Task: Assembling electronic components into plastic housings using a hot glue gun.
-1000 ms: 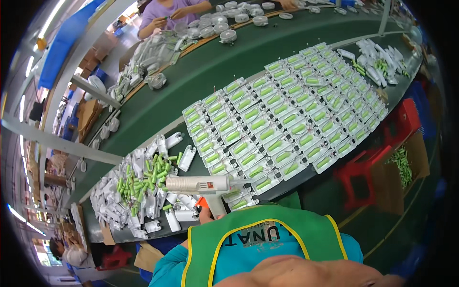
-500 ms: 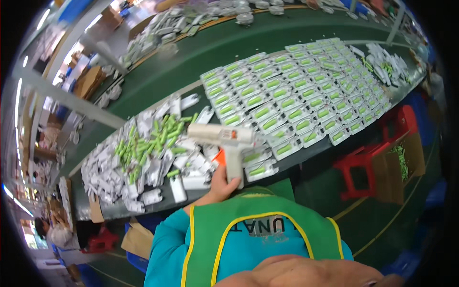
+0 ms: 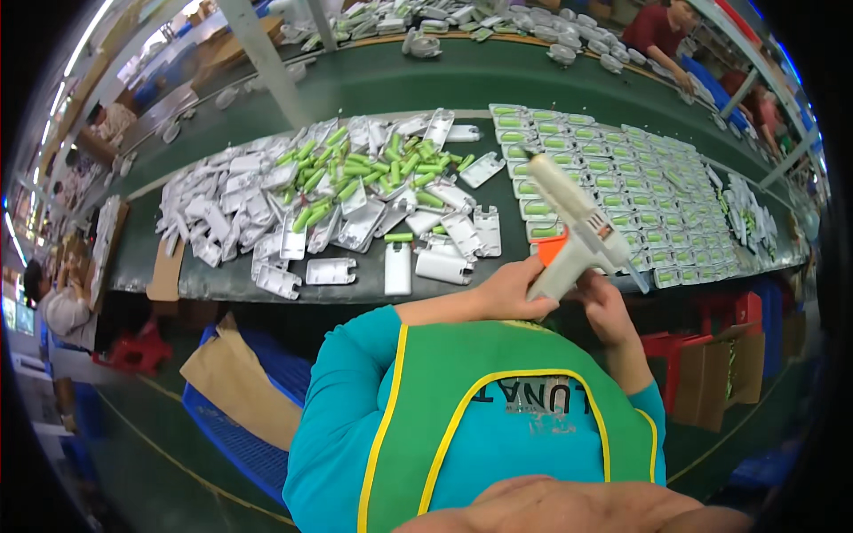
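Note:
My left hand point(image 3: 522, 289) is wrapped round the handle of a white glue gun point(image 3: 582, 222) with an orange trigger. The gun's dark nozzle points up and left over the rows of casings, and a translucent glue stick point(image 3: 638, 277) pokes out of its rear. Close behind the handle is my right hand point(image 3: 607, 306), its fingers bent together; the gun partly hides them and what they hold, if anything. Beyond the gun lie neat rows of white casings point(image 3: 666, 200), each with a green battery cell inside. To the left, loose green cells point(image 3: 355, 167) lie heaped among empty white casings point(image 3: 240, 204).
A brown cardboard flap point(image 3: 166, 266) hangs at the table's front edge. Red stools point(image 3: 662, 346) and a cardboard box point(image 3: 702, 391) stand at the right, a blue crate point(image 3: 227, 435) at the left. Across the green conveyor point(image 3: 373, 80) a person in red point(image 3: 657, 35) reaches forward.
The view has swung to the right. The glue gun has turned from pointing left to pointing up-left, still in my left hand. My right hand has come into view beside it.

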Motion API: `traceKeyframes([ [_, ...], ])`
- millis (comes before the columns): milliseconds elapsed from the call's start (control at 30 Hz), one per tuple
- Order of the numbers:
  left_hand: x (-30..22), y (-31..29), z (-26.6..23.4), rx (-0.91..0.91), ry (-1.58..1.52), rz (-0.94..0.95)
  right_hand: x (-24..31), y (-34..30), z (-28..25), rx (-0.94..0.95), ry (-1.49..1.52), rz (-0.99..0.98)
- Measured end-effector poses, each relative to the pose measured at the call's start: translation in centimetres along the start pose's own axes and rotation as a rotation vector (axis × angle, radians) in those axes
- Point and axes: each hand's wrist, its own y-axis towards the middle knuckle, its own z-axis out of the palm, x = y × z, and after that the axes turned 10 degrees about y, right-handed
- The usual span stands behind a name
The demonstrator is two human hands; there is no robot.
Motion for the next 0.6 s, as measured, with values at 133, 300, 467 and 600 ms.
traceKeyframes([
  [133,-1.9,-0.2,-1.7,0.055,0.134,0.047,-0.4,6.2,7.5,-0.073,0.342,-0.237],
  [300,-0.1,-2.8,-7.4,-0.091,0.699,0.217,0.4,7.2,6.9,-0.077,0.476,-0.199],
  [467,3.2,-1.3,-13.7,-0.151,1.032,0.135,2.5,4.0,0.0,-0.134,0.455,-0.215],
  [600,5.8,1.0,-15.6,-0.047,1.143,0.059,2.8,2.3,-2.4,-0.103,0.512,-0.231],
])
